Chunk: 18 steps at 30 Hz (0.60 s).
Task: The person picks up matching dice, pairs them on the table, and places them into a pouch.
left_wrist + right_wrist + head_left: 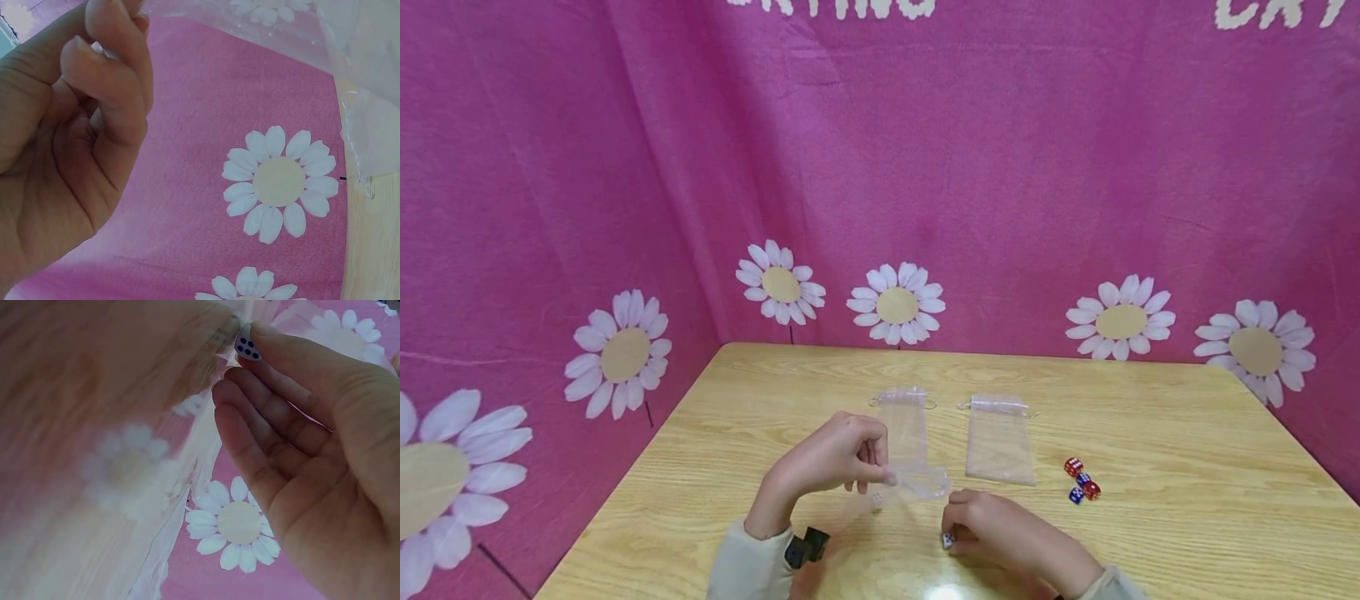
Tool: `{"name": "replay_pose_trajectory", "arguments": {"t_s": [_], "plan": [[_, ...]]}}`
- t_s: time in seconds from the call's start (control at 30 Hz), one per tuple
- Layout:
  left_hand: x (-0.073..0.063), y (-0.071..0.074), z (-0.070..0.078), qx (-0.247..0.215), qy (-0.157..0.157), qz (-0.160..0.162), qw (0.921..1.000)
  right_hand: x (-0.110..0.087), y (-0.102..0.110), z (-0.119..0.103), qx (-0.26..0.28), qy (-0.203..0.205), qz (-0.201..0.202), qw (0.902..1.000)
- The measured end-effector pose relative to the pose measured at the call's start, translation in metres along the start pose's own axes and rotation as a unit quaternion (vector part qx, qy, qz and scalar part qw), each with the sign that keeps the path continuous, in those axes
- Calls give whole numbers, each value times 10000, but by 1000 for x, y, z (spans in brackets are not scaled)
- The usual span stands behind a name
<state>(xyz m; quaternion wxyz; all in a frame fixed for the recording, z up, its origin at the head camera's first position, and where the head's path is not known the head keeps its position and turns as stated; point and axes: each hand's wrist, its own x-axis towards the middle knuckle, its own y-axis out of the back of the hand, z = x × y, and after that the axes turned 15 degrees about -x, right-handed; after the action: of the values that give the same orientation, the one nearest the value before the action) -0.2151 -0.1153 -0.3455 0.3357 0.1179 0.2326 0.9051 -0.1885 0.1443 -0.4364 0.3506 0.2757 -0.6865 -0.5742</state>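
Observation:
My left hand [842, 454] pinches the edge of a sheer pouch [925, 482] above the table, its thumb and forefinger at the rim. A pale die [876, 500] shows through the lower part of that pouch. Close to the table's front, my right hand [992, 529] pinches a white die [948, 540] with dark pips between thumb and fingertips. In the right wrist view the same white die [247, 349] sticks out at the thumb tip. The left wrist view shows the sheer mesh [281, 31] stretching away from the left fingertips.
Two sheer drawstring pouches lie flat behind the hands, one at left [904, 425] and one at right [1000, 442]. Red dice [1073, 467] and blue dice [1077, 495] sit in a cluster at the right. A pink flowered cloth [1000, 208] hangs behind the wooden table [1187, 467].

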Motion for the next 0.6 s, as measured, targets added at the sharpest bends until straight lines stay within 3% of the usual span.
{"name": "replay_pose_trajectory", "arguments": {"t_s": [0.23,0.47,0.6], "plan": [[0,1,-1,-54,-36,51,10000,-3,0,13,1008,-239,702,9921],[-2,2,-1,-128,-61,104,9998,-7,4,30,1890,-875,1354,9686],[-2,3,-2,-173,-83,104,9998,-10,10,36,2365,-1232,1330,9546]]}}
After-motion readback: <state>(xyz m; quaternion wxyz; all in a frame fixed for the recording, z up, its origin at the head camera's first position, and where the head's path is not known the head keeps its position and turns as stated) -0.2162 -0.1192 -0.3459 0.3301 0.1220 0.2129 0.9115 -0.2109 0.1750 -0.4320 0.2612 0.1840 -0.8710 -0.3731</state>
